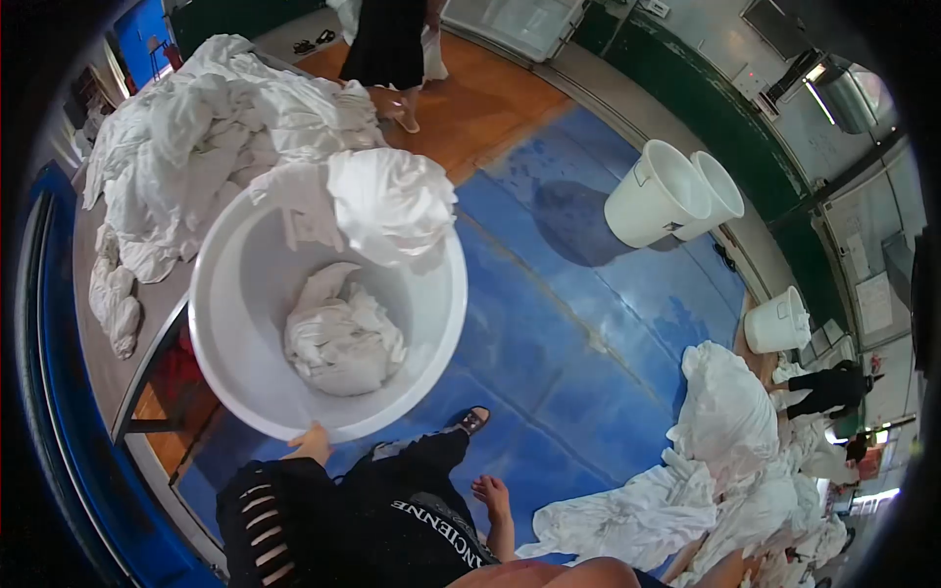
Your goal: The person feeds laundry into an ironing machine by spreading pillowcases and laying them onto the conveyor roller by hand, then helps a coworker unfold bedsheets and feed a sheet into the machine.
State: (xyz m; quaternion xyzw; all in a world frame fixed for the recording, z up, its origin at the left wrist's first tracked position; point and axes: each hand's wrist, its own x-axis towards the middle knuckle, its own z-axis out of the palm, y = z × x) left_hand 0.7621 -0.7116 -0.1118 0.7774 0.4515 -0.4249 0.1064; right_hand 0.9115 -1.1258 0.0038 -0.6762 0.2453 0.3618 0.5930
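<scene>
My left hand [312, 444] is closed on the near rim of a large white plastic tub [227, 323]. The tub leans toward me beside the table, so I see down into it. A crumpled bundle of white cloth [345, 338] lies at its bottom. Another white cloth [392, 201] hangs over the far rim and bulges outward. My right hand [493, 495] hangs at my side over the blue floor, fingers apart, with nothing in it.
A big heap of white cloth [230, 118] covers much of the table [103, 363] at left. More white cloth [720, 416] lies piled on the floor at right. White bins [647, 201] stand by the wall. One person [387, 49] stands beyond the tub; another [828, 389] bends at far right.
</scene>
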